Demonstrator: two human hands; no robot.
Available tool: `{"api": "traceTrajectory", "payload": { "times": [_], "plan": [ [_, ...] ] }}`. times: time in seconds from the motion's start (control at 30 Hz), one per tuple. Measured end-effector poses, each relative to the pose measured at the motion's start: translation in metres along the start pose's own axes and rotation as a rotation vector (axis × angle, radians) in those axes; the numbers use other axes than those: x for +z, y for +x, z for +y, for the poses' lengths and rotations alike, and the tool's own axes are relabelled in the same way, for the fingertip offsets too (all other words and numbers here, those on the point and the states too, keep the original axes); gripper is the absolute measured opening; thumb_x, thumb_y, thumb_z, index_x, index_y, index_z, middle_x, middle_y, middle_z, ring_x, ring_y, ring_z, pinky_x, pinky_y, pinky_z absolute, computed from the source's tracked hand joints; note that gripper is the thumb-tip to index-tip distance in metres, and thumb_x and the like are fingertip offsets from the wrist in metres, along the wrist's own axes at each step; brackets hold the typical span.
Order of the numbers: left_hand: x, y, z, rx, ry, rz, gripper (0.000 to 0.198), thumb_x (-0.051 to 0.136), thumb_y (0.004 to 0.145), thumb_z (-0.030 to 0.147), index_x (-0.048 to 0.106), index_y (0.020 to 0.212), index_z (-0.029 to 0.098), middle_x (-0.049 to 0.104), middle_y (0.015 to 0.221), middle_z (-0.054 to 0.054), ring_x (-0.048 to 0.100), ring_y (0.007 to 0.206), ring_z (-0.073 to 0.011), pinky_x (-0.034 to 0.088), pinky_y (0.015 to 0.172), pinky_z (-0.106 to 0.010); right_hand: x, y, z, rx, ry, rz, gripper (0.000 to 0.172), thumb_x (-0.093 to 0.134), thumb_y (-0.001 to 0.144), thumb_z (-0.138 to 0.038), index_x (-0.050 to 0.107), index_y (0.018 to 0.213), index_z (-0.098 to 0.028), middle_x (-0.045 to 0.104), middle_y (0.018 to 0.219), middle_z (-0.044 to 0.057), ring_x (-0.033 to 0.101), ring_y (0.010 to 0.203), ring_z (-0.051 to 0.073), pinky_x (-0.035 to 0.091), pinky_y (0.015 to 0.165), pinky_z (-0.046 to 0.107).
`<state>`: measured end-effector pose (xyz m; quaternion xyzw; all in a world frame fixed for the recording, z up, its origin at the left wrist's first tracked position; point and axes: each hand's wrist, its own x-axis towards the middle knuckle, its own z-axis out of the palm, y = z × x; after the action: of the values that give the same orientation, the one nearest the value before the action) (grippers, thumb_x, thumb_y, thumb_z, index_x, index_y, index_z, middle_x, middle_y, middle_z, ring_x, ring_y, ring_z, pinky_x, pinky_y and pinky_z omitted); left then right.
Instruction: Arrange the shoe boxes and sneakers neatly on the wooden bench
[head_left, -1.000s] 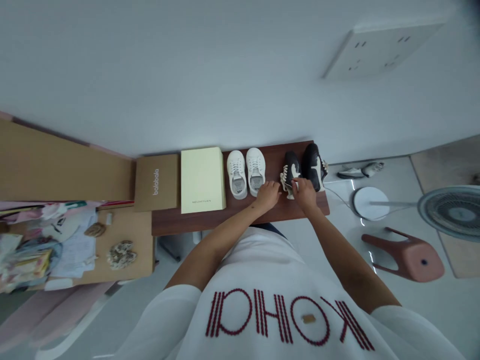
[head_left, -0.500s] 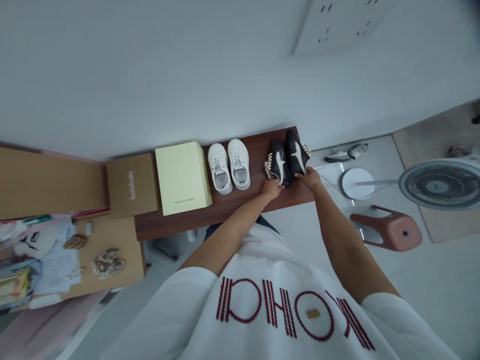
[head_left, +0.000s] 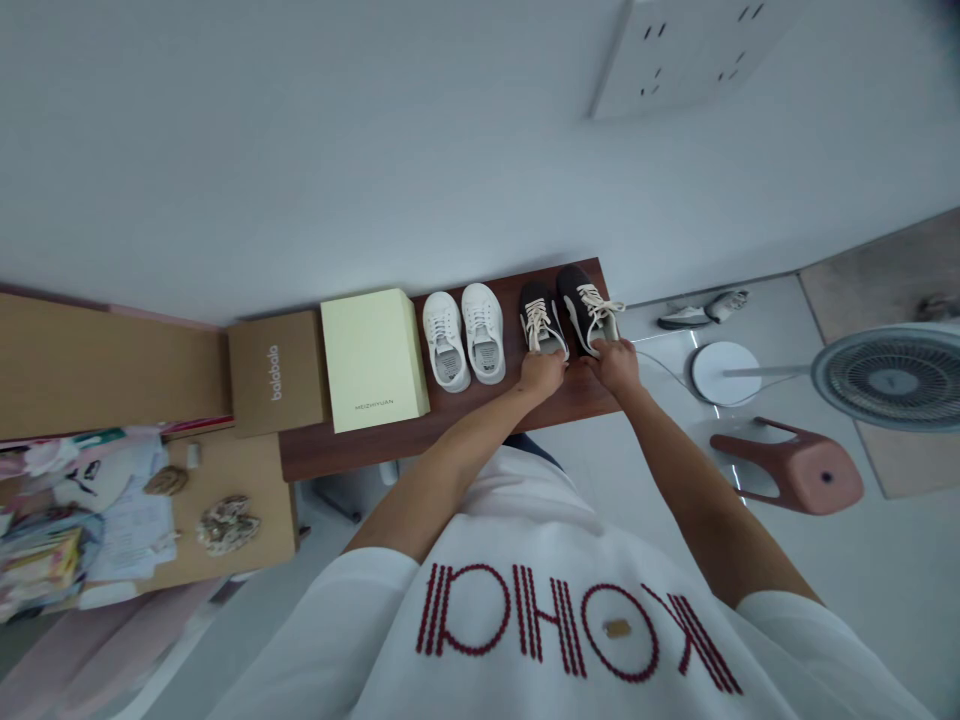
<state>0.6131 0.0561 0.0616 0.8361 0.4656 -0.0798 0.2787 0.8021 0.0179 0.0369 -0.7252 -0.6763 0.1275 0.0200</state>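
Two dark sneakers with cream laces rest on the brown wooden shelf (head_left: 495,405), toes toward the wall. My left hand (head_left: 543,374) grips the heel of the left dark sneaker (head_left: 537,305). Around the heel of the right dark sneaker (head_left: 577,292) my right hand (head_left: 616,366) is closed; its fingertips are partly hidden. Left of them stands a pair of white sneakers, the nearer one (head_left: 484,325) and the farther one (head_left: 444,335), side by side and untouched.
A pale yellow box (head_left: 371,360) and a brown cardboard box (head_left: 274,370) stand left of the white sneakers. Farther left is a cluttered desk (head_left: 262,550). To the right are a fan (head_left: 892,380), a pinkish stool (head_left: 821,475) and another pair of shoes (head_left: 686,316) on the floor.
Both dark sneakers have turned from lying tilted on their sides to standing upright, laces up. The left one moved slightly left. My hands stayed on their heels.
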Motion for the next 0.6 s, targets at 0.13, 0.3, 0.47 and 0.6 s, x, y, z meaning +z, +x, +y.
{"api": "traceTrajectory", "payload": {
  "times": [0.13, 0.3, 0.47, 0.6],
  "plan": [
    [-0.006, 0.007, 0.003, 0.009, 0.019, 0.019, 0.034, 0.047, 0.105, 0.024, 0.07, 0.125, 0.01, 0.079, 0.103, -0.017, 0.074, 0.108, -0.0282, 0.047, 0.102, -0.04, 0.0, 0.011, -0.012, -0.038, -0.095, -0.035, 0.016, 0.064, 0.094, -0.025, 0.07, 0.107, -0.018, 0.078, 0.105, 0.014, 0.066, 0.101, 0.029, 0.033, 0.106, 0.042],
    [-0.013, 0.014, 0.005, -0.02, 0.006, 0.031, 0.033, 0.046, 0.103, 0.018, 0.072, 0.121, 0.008, 0.078, 0.103, -0.019, 0.073, 0.108, -0.0289, 0.045, 0.103, -0.04, 0.005, 0.023, -0.023, -0.006, -0.157, -0.071, 0.018, 0.059, 0.097, -0.024, 0.071, 0.105, -0.015, 0.078, 0.099, 0.016, 0.065, 0.098, 0.029, 0.03, 0.106, 0.041],
    [-0.016, 0.022, 0.007, -0.052, 0.002, -0.02, 0.037, 0.04, 0.104, 0.015, 0.071, 0.124, 0.009, 0.078, 0.106, -0.017, 0.072, 0.11, -0.0267, 0.045, 0.102, -0.037, 0.012, 0.03, -0.025, 0.048, -0.182, -0.097, 0.023, 0.054, 0.097, -0.022, 0.072, 0.11, -0.014, 0.078, 0.099, 0.016, 0.065, 0.096, 0.029, 0.031, 0.105, 0.042],
    [-0.015, 0.027, 0.007, -0.05, 0.005, -0.045, 0.041, 0.036, 0.104, 0.014, 0.07, 0.125, 0.009, 0.078, 0.108, -0.018, 0.072, 0.111, -0.0271, 0.045, 0.102, -0.038, 0.013, 0.036, -0.023, 0.06, -0.191, -0.123, 0.028, 0.05, 0.098, -0.018, 0.072, 0.114, -0.012, 0.078, 0.102, 0.018, 0.065, 0.099, 0.029, 0.031, 0.106, 0.043]
  ]
}}
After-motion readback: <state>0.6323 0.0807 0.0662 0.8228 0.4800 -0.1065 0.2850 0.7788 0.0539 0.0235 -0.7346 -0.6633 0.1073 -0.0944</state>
